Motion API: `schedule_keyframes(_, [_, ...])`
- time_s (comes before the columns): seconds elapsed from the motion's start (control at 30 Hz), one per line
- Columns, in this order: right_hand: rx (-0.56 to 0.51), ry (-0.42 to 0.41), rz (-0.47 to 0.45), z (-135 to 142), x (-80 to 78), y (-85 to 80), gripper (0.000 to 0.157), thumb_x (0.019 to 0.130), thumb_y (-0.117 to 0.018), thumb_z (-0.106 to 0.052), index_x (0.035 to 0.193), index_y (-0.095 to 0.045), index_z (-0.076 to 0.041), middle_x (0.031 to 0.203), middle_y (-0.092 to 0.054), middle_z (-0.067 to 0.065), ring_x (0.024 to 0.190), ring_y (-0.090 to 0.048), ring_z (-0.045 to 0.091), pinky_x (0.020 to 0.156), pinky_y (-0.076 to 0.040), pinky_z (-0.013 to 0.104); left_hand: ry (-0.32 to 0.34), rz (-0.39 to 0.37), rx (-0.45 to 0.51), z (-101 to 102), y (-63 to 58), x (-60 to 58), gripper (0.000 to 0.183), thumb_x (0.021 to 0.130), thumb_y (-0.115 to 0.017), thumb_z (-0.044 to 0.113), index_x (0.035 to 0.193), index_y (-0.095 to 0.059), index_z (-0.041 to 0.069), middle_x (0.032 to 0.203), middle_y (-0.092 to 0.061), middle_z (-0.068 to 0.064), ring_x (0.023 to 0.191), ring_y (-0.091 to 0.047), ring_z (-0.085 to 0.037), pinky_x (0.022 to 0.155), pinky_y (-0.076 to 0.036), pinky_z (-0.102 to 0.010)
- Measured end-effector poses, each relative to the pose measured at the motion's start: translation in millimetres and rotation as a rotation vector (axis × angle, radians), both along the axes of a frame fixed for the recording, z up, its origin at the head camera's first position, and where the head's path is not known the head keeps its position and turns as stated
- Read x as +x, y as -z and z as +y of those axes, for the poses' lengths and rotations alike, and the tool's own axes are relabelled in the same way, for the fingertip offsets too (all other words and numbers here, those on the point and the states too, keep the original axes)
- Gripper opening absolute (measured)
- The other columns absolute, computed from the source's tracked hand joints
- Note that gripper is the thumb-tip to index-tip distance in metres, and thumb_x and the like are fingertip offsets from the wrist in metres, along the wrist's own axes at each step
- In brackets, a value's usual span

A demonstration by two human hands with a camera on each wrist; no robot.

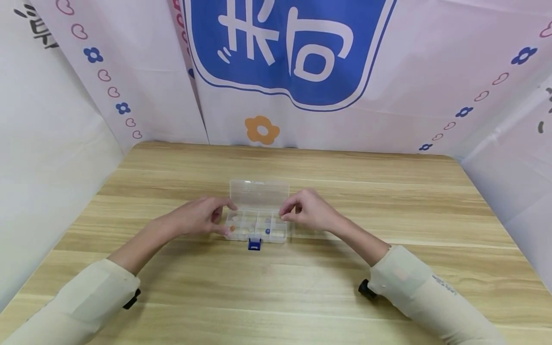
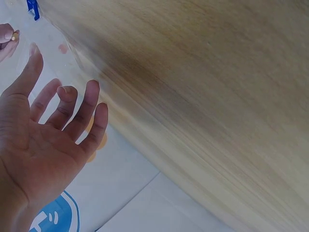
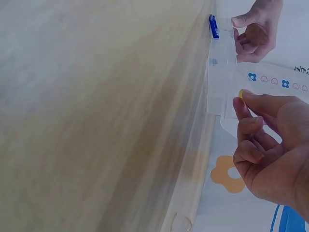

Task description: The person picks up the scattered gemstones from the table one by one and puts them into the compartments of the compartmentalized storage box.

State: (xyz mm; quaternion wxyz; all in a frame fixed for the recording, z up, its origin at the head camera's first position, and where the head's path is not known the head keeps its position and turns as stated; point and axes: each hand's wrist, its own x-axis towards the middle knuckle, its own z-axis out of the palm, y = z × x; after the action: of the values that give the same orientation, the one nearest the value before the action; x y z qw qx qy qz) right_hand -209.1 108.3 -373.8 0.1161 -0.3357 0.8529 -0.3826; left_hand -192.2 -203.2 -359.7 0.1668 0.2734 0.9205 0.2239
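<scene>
A clear plastic compartment box (image 1: 257, 238) sits on the table with its lid (image 1: 259, 194) raised at the back and a blue latch (image 1: 254, 245) at the front. An orange piece (image 1: 232, 228) and a round blue piece (image 1: 268, 231) lie in separate front compartments; paler pieces are hard to make out. My left hand (image 1: 200, 218) holds the box's left end, thumb at the front corner and index finger at the back. Over the right-hand compartments, my right hand (image 1: 312, 211) pinches a small yellow piece (image 3: 241, 94) between thumb and index finger.
The wood-grain table (image 1: 276, 287) extends around the box. A printed white cloth (image 1: 172, 96) hangs along the table's back edge, with more white cloth at both sides. Dark wrist devices show under both sleeves, including the right one (image 1: 367, 289).
</scene>
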Motion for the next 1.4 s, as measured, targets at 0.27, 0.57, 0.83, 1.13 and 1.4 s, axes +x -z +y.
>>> schedule_keyframes(0.27, [0.029,0.04,-0.021,-2.8,-0.6,0.4,0.006,0.095,-0.075,-0.005,0.094,-0.081,-0.004,0.09,-0.077,0.002,0.062,-0.057,0.008,0.056,-0.046,0.022,0.007,0.006,0.003,1.1,-2.1,0.5,0.055,0.087,-0.085,0.028,0.13,-0.064,-0.001,0.073,-0.056,0.002,0.065,-0.049,-0.011,0.061,-0.043,-0.029])
schedule_keyframes(0.57, [0.033,0.064,-0.027,-5.9,-0.3,0.4,0.005,0.093,-0.077,-0.005,0.093,-0.082,-0.004,0.092,-0.078,0.004,0.057,-0.051,0.007,0.053,-0.04,0.021,0.01,0.007,0.011,0.6,-1.7,1.2,0.055,0.087,-0.085,0.027,0.129,-0.065,-0.001,0.073,-0.056,0.002,0.066,-0.049,-0.011,0.061,-0.043,-0.03])
schedule_keyframes(0.83, [0.056,0.06,-0.012,-8.5,0.0,1.8,0.004,0.092,-0.078,-0.003,0.093,-0.082,-0.004,0.095,-0.077,0.006,0.058,-0.051,0.007,0.054,-0.041,0.02,0.008,0.007,0.006,0.1,-1.9,1.1,0.056,0.086,-0.086,0.028,0.129,-0.065,-0.001,0.073,-0.056,0.002,0.065,-0.049,-0.011,0.061,-0.043,-0.03])
schedule_keyframes(1.13, [0.089,0.068,-0.009,-11.8,0.9,2.8,0.006,0.091,-0.077,0.0,0.095,-0.081,-0.003,0.093,-0.076,0.004,0.065,-0.059,0.009,0.059,-0.048,0.022,0.007,0.01,0.003,-0.3,-2.4,1.4,0.057,0.086,-0.085,0.029,0.13,-0.064,-0.001,0.074,-0.056,0.002,0.066,-0.049,-0.011,0.061,-0.043,-0.029])
schedule_keyframes(1.4, [0.079,0.061,-0.01,-8.3,1.4,0.9,0.009,0.092,-0.075,0.0,0.097,-0.08,-0.003,0.096,-0.076,0.005,0.071,-0.062,0.01,0.063,-0.052,0.023,0.007,0.004,0.002,0.2,-2.7,1.8,0.058,0.086,-0.086,0.029,0.13,-0.064,-0.001,0.073,-0.057,0.002,0.066,-0.05,-0.011,0.061,-0.044,-0.029])
